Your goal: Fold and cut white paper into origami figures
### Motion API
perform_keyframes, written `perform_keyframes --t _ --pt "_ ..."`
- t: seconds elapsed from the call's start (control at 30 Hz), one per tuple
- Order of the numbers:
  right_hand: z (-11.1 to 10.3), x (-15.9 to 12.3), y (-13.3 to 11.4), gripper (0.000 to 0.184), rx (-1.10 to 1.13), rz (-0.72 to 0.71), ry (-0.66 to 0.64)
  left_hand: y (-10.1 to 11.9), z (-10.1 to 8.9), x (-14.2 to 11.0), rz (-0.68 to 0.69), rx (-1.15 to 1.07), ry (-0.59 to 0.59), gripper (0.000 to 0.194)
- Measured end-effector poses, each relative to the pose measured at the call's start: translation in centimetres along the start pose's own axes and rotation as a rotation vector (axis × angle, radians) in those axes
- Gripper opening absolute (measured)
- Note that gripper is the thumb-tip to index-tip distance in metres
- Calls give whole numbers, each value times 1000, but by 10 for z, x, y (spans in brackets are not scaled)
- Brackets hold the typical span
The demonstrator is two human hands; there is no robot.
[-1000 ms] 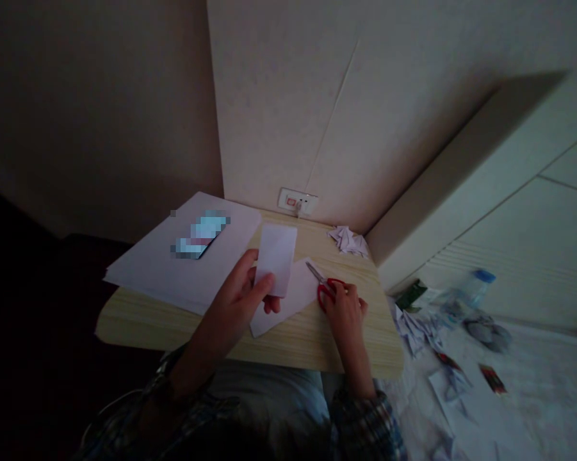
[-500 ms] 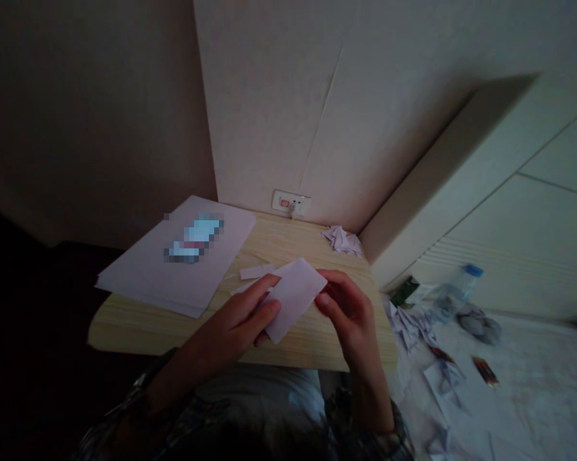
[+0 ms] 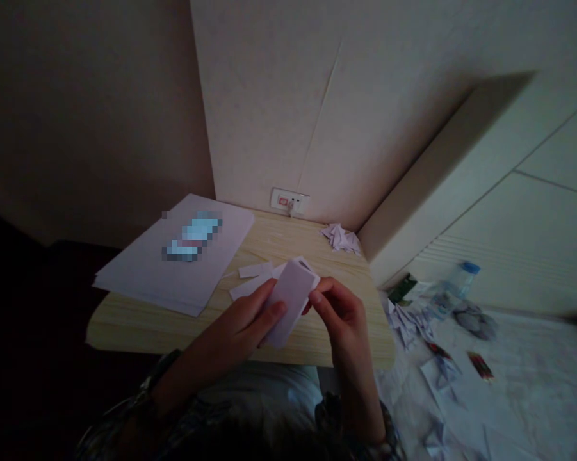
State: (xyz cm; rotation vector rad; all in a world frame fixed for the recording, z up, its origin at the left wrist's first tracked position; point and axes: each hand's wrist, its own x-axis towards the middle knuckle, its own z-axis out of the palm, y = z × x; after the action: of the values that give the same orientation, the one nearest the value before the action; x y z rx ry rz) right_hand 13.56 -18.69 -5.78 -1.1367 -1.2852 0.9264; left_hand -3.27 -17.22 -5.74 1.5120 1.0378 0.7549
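A small piece of folded white paper [image 3: 292, 296] is held in the air over the front of the wooden table, tilted, with its layers parted at the upper end. My left hand [image 3: 250, 317] grips its lower left side, thumb on top. My right hand [image 3: 335, 306] pinches its upper right corner between thumb and fingers. Just behind the left fingers, loose paper strips [image 3: 255, 269] lie on the tabletop, partly covered by the held paper.
A stack of white sheets [image 3: 139, 266] with a blurred-out device [image 3: 192, 237] on it lies at the left of the table [image 3: 125, 326]. Folded paper pieces [image 3: 340, 238] sit at the back right, near a wall socket [image 3: 289, 202]. Right of the table are a bottle [image 3: 456, 288] and more papers.
The paper has turned in my hands and looks narrower, its upper end now parted. My right hand has shifted slightly left along with its corner.
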Motion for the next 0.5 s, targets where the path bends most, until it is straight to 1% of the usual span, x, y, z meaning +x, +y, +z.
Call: perform_keyframes --t 0.07,0.17,0.2,0.27,0.33,0.37,0.4,0.43,0.5 --pt "2 -1 0 22 -12 -10 1 0 -1 1 29 22 -17 29" --pt "3 -3 -1 23 -116 -41 -2 -4 -1 2 80 -2 -84 29" --pt "4 -4 -1 23 -168 -55 -1 -6 -1 3 89 -19 -109 31" --pt "4 -4 -2 23 -285 -100 -6 -11 0 4 77 -46 -130 42" --pt "4 -5 -2 23 -403 -161 -27 -13 1 6 65 -74 -60 57" --pt "4 -5 -1 23 -461 -192 -45 -12 0 6 76 -93 -2 60" --pt "4 -5 -1 23 -517 -222 -66 -11 0 7 100 -111 62 60" --pt "3 -6 0 23 -567 -247 -87 -10 -1 8 134 -124 123 54" --pt "3 -6 0 23 -654 -292 -120 -5 -3 9 192 -126 219 32"
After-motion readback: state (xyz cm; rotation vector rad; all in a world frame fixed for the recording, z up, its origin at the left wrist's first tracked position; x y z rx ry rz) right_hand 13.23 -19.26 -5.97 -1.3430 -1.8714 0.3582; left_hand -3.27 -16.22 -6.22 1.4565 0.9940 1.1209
